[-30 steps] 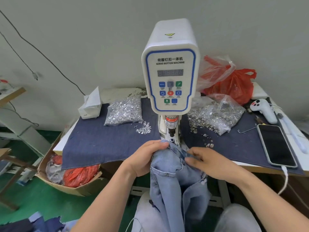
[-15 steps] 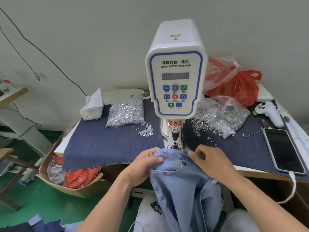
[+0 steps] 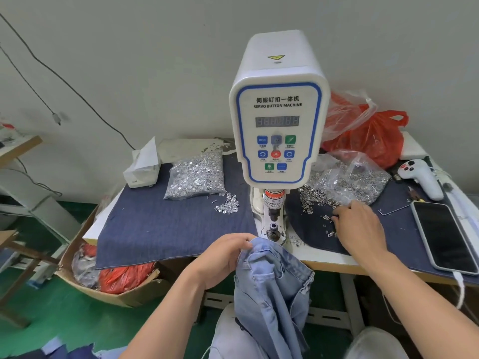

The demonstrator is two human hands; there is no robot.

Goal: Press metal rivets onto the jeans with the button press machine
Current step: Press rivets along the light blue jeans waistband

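Now the right hand (image 3: 359, 224) is down among the loose rivets (image 3: 328, 225) scattered on the dark denim cloth (image 3: 166, 226) right of the button press machine (image 3: 278, 120), fingers bent onto the little metal pieces; whether one is already pinched I cannot tell. The left hand (image 3: 223, 257) has its grip closed on the top edge of the jeans (image 3: 269, 278), bunching the waistband just in front of the lower die (image 3: 273, 233).

Judging the step as fetching a rivet, the trick is to pick one piece only, fingertips rather than a scoop, since they lie close together and a cluster would slow the seating. It looks wise to hold that left grip firm so the marked spot on the denim stays beside the die, ready to slide under the punch (image 3: 272, 216). The warning label on the ram says mind your fingers, so clear them before the press fires.

The jeans are pale blue, washed, soft and crumpled, hanging off the table (image 3: 331, 263) edge into the lap, a pocket seam and stitched band facing up. They sit touching the machine's base plate, not yet under the punch.
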